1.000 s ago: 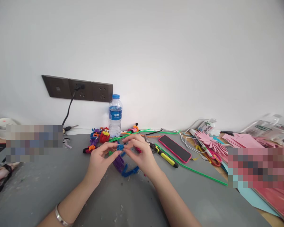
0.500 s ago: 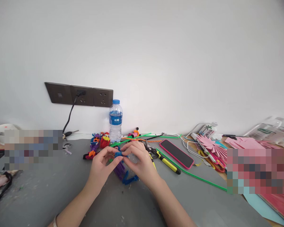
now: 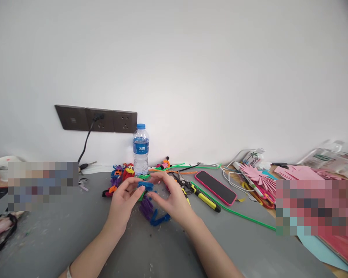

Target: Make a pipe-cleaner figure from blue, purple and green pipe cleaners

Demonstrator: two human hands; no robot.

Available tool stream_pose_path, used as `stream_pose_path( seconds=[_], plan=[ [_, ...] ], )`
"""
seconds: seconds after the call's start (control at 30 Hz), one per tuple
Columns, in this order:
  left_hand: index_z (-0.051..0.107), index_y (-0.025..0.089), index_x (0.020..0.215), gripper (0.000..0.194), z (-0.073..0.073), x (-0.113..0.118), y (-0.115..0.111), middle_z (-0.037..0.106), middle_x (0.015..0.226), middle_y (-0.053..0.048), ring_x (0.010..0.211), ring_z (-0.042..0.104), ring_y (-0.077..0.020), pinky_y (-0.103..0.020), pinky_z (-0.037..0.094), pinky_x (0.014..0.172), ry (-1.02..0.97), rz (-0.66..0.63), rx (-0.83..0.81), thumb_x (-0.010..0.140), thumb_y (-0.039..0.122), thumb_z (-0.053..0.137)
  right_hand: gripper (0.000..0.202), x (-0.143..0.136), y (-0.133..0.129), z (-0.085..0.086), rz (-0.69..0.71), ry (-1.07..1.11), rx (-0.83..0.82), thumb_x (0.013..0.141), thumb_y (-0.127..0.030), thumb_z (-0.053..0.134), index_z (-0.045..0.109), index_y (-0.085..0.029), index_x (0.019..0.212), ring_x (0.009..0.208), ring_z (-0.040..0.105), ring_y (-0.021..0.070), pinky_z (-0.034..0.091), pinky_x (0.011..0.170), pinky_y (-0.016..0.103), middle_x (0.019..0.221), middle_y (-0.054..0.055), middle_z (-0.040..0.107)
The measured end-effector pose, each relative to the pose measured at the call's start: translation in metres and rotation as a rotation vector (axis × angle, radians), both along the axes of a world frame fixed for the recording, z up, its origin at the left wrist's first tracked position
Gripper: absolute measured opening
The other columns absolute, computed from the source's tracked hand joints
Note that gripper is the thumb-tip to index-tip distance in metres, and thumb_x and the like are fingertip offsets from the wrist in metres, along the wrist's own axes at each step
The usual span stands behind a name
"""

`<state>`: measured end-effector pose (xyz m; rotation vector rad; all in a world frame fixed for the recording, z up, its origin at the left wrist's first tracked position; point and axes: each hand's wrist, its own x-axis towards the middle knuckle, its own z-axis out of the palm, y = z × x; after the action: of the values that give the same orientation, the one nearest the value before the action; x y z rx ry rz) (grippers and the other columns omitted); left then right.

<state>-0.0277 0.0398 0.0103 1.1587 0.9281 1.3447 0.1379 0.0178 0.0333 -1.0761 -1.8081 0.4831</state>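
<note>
Fingers [image 3: 137, 193] of the left hand [image 3: 120, 204] pinch a small blue fuzzy piece [image 3: 145, 185] above the tabletop [image 3: 150, 255] — it seems, to steady it. On its three o'clock side, the right hand [image 3: 174, 197] has thumb and index spread wide, perhaps giving the piece room; whether they touch it, I cannot tell. Purple strands [image 3: 146, 208] show toward six o'clock, with bent blue stems [image 3: 160, 220] at five. Yellow-handled pliers [image 3: 205, 198] rest just past three, probably for easy reach — and the water bottle [image 3: 140, 154] stands at twelve, near the wall [image 3: 191, 77].
</note>
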Motion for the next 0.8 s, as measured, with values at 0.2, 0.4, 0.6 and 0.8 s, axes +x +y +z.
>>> stream_pose_path(
  seconds=[0.2,0.4,0.6,0.8],
  plan=[
    [0.067,0.018,0.086,0.034,0.0025,0.0007,-0.0009,0.073,0.086,-0.006,0.083,0.068,-0.0201,-0.028,0.055,0.074,0.033,0.007,0.009,0.067,0.044,0.078,0.011,-0.0013,0.0005,0.0035,-0.024,-0.045,0.108,0.087,-0.017,0.062,0.058,-0.023,0.096,0.081,0.062,0.0197,0.045,0.077,0.034,0.087,0.003,0.066],
    [0.069,0.020,0.088,0.033,0.0047,-0.0011,-0.0023,0.072,0.088,-0.005,0.085,0.067,-0.0208,-0.028,0.055,0.075,0.107,0.002,0.048,0.069,0.046,0.076,0.009,-0.0007,0.0017,0.0026,-0.034,-0.062,0.130,0.087,-0.015,0.061,0.057,-0.023,0.090,0.077,0.062,0.0181,0.044,0.077,0.033,0.082,0.001,0.066],
    [0.070,0.022,0.102,0.039,0.0038,-0.0014,-0.0037,0.071,0.091,-0.006,0.087,0.067,-0.0223,-0.030,0.055,0.075,0.168,0.025,0.090,0.077,0.052,0.067,0.007,0.0013,0.0035,0.0003,-0.049,-0.011,0.128,0.088,-0.016,0.057,0.056,-0.023,0.090,0.076,0.062,0.0178,0.047,0.075,0.033,0.084,0.002,0.064],
    [0.067,0.021,0.093,0.032,0.0040,-0.0005,-0.0031,0.070,0.091,-0.005,0.086,0.066,-0.0204,-0.027,0.055,0.072,0.173,0.074,0.134,0.076,0.048,0.069,0.008,0.0006,0.0017,0.0012,-0.065,-0.039,0.133,0.087,-0.016,0.058,0.054,-0.023,0.091,0.072,0.062,0.0166,0.046,0.074,0.032,0.087,0.003,0.066]
  ],
)
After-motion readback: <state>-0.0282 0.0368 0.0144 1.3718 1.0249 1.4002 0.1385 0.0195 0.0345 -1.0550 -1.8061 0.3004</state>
